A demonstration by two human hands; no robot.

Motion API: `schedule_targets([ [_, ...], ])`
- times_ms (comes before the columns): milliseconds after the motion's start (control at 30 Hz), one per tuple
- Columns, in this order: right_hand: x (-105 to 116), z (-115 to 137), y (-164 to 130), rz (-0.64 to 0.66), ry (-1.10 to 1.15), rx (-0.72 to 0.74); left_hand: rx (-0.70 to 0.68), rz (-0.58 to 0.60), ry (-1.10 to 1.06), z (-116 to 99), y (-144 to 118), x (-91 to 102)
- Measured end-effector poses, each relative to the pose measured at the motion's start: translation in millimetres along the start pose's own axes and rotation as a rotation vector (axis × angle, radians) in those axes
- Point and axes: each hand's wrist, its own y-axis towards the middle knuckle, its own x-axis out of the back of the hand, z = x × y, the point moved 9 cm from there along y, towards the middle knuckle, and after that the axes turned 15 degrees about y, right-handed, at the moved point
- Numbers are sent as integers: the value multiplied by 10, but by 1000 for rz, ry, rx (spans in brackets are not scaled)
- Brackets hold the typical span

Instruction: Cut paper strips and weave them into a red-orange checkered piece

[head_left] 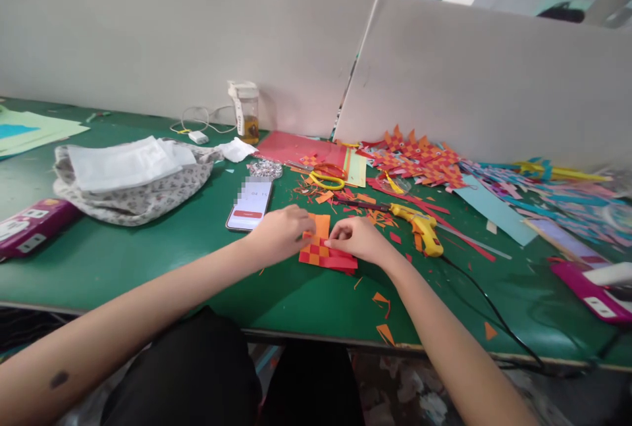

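A piece of woven paper (316,255) in red and orange lies on the green table (197,281) before me, its lower part a checker pattern and loose strips at the top and right. My left hand (282,232) rests at its upper left edge with curled fingers, and what they pinch is hidden. From the right, my right hand (358,236) pinches a red strip of the weave between thumb and finger. Behind the right hand lies a yellow hot glue gun (419,228). Yellow-handled scissors (326,179) lie beyond, among orange paper scraps.
A phone (251,205) lies left of the weave, near a patterned cloth bag (133,195). A jar (247,113) stands by the partition (197,37). Finished woven pieces (415,156) and paper strips pile at the back right. Power strips (592,291) sit at both sides; the glue gun's cord trails right.
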Motion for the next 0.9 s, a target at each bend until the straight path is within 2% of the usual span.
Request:
schedule_targets([
  [67, 2, 27, -12, -8, -52, 22, -96, 50, 89, -129, -48, -130],
  [167, 36, 90, -36, -41, -121, 64, -115, 45, 131, -166, -93, -207],
  [233, 144, 138, -62, -112, -177, 97, -110, 16, 150, -163, -110, -206],
  [300, 369, 158, -116, -242, -236, 120, -111, -4, 156, -160, -120, -200],
  [367, 706, 108, -225, -427, -281, 111, -108, -9, 149, -147, -121, -202],
  [467, 1256, -114, -476, -700, -569, -50, -111, -9, 96, -117, -99, -202],
  [500, 1385, -223, -541, -725, -676, -127, -115, -14, 71, -103, -85, -195],
  [567, 1557, -508, -628, -686, -765, -298, -104, -41, 44, -50, -52, -170],
  [633, 1626, -732, -687, -651, -748, -386, -89, -40, 47, 13, -13, -177],
  [700, 1634, -837, -723, -668, -710, -403, -77, 16, 74, 71, 31, -238],
  [900, 1628, -874, -813, -805, -515, -376, -95, 231, 128, 105, 133, -388],
])
